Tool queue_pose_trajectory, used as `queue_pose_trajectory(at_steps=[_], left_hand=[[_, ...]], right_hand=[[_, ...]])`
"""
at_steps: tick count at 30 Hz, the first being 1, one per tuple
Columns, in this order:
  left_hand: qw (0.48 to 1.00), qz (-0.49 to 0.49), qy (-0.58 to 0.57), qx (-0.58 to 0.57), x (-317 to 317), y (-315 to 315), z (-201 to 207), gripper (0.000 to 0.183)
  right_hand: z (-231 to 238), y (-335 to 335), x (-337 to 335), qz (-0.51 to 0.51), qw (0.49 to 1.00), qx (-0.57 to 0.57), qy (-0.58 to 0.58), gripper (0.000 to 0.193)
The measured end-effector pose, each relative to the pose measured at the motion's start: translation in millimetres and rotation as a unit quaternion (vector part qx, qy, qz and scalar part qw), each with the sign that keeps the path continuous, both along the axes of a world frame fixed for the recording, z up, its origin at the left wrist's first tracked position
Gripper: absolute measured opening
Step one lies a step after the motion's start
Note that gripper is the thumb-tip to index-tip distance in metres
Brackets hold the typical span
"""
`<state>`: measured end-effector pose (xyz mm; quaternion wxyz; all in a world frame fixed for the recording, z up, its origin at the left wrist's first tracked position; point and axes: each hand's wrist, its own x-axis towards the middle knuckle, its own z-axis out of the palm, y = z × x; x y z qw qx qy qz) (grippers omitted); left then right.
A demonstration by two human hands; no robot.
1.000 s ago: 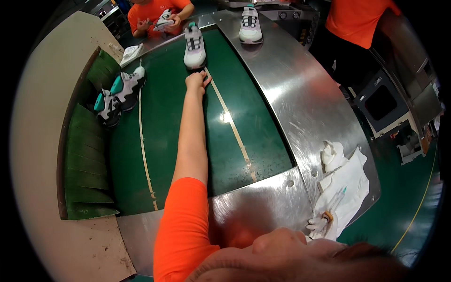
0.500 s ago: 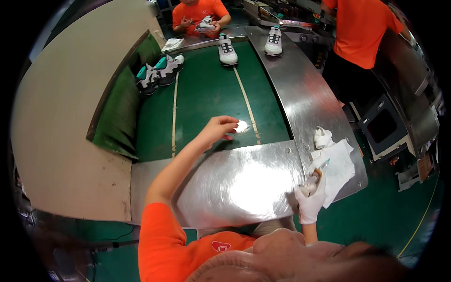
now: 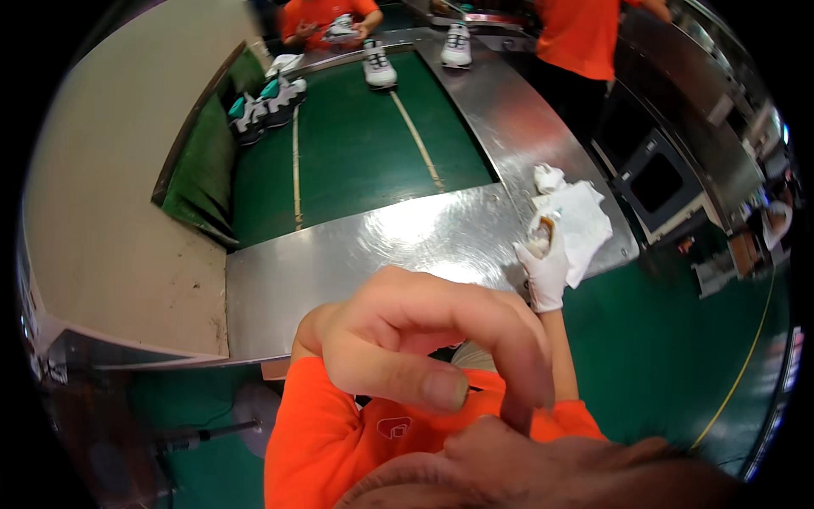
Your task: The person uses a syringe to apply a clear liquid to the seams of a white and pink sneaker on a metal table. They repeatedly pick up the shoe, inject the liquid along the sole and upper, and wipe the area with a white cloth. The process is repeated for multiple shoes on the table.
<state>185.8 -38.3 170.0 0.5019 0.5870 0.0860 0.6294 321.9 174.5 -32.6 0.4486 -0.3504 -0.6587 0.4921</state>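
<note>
Close to the camera, raised above my orange shirt, is my bare left hand [image 3: 424, 331]. Its fingers are bent, with a gap between them and the thumb, and nothing shows in it. My right hand [image 3: 544, 276], in a white glove, is at the right part of the metal tabletop [image 3: 373, 246]. It is closed around a small, pale item with a brown edge [image 3: 543, 233], whose kind I cannot make out. Beside this hand lies a white cloth or paper sheet [image 3: 583, 222], with a crumpled white piece [image 3: 549, 178] at its far end.
A green conveyor belt [image 3: 356, 144] lies beyond the metal edge. On it stand a white shoe [image 3: 379, 69] and grey-black shoes [image 3: 264, 106] at left. Another white shoe [image 3: 456, 49] rests on the metal rim. Two people in orange shirts are at the far side; one holds a shoe [image 3: 342, 30].
My left hand has come back from over the belt and up close to the camera. My gloved right hand stays by the white sheet, still holding the small item. The whole view has shifted.
</note>
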Motion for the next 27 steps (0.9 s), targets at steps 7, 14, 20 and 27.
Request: queue_pose_trajectory(at_steps=[7,14,20,27], left_hand=[[0.998,0.009,-0.051,-0.043,-7.2,17.7,-27.1,0.025],[0.938,0.190,0.152,-0.248,-58.9,62.4,-81.9,0.023],[0.862,0.237,0.218,-0.391,-133.0,136.6,-125.8,0.029],[0.829,0.280,0.132,-0.466,-260.7,302.9,-144.0,0.041]], right_hand=[[1.0,4.5,4.1,0.019,0.997,0.029,0.074,0.070],[5.3,2.0,2.4,-0.011,0.999,0.035,0.013,0.071],[-8.5,8.8,4.8,-0.053,0.995,0.068,-0.044,0.086],[17.6,1.3,38.3,-0.074,0.995,0.037,-0.057,0.100]])
